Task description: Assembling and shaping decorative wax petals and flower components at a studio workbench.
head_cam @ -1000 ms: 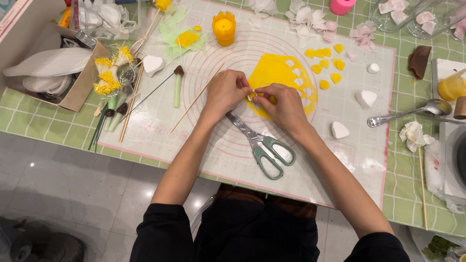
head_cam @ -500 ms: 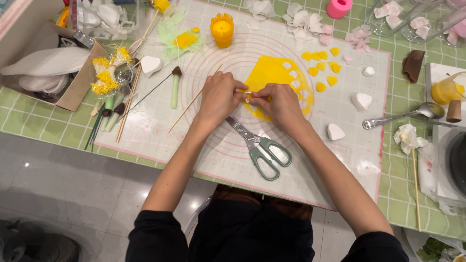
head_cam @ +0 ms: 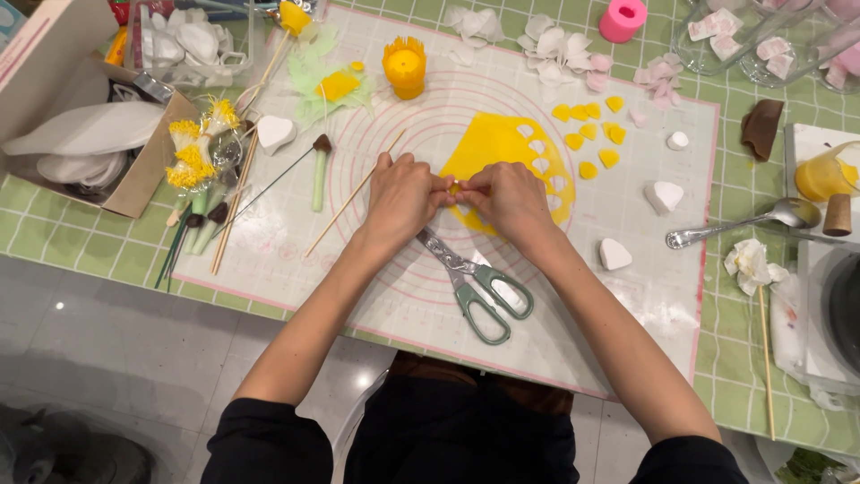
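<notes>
My left hand [head_cam: 400,199] and my right hand [head_cam: 508,199] meet fingertip to fingertip over a white silicone mat [head_cam: 296,255], both pinching one small yellow clay piece [head_cam: 456,187]. Right behind the fingers lies a rolled-out yellow clay sheet [head_cam: 499,143] with petal-shaped holes cut out of it. Several small yellow petals [head_cam: 593,137] lie to its right. Green-handled scissors [head_cam: 479,287] rest on the mat just below my hands. A thin wooden skewer [head_cam: 351,195] lies left of my left hand.
A yellow fringed clay cup [head_cam: 404,66], a green stem with a brown tip [head_cam: 319,170], white heart-shaped cutters [head_cam: 664,196], a spoon [head_cam: 739,227], a pink mould [head_cam: 623,18], a cardboard box [head_cam: 54,81] and yellow stamen bundles [head_cam: 195,152] lie around the mat on green checked cloth.
Both hands stay together, still working the small yellow piece; the fingers have shifted slightly. The view has shifted a little.
</notes>
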